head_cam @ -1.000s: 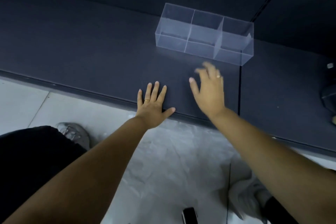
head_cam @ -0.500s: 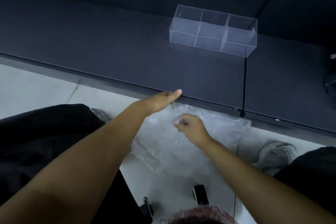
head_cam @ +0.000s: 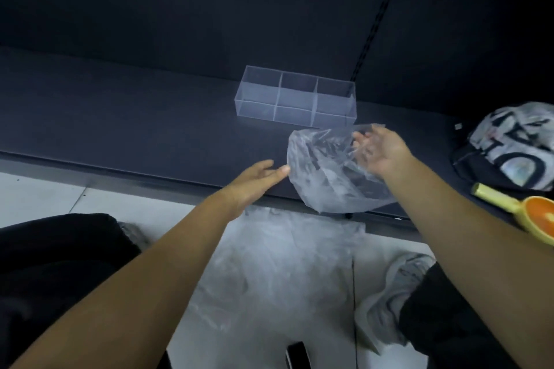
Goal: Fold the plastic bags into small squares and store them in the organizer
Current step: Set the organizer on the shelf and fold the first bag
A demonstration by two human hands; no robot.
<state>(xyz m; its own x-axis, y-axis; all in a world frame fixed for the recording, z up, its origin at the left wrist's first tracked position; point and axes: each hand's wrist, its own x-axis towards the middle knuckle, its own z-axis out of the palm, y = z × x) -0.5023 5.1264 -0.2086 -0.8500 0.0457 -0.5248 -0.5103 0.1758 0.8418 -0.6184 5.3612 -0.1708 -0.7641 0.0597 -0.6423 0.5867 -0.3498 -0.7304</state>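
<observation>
- Gripping, with the right hand [head_cam: 380,156], the top edge of a crumpled clear plastic bag [head_cam: 326,180], held aloft over the front edge of the dark shelf [head_cam: 135,129].
- Reaching in with the left hand [head_cam: 254,183], fingers straight and holding nothing, fingertips at the bag's left edge; touching or not, hard to tell.
- Just behind the bag, on the shelf: a clear three-compartment organizer [head_cam: 295,99].
- Below, flat on the pale floor: more clear plastic [head_cam: 284,263].
- Far right on the shelf: a printed cap [head_cam: 509,153] and a yellow-handled orange tool [head_cam: 527,213].
</observation>
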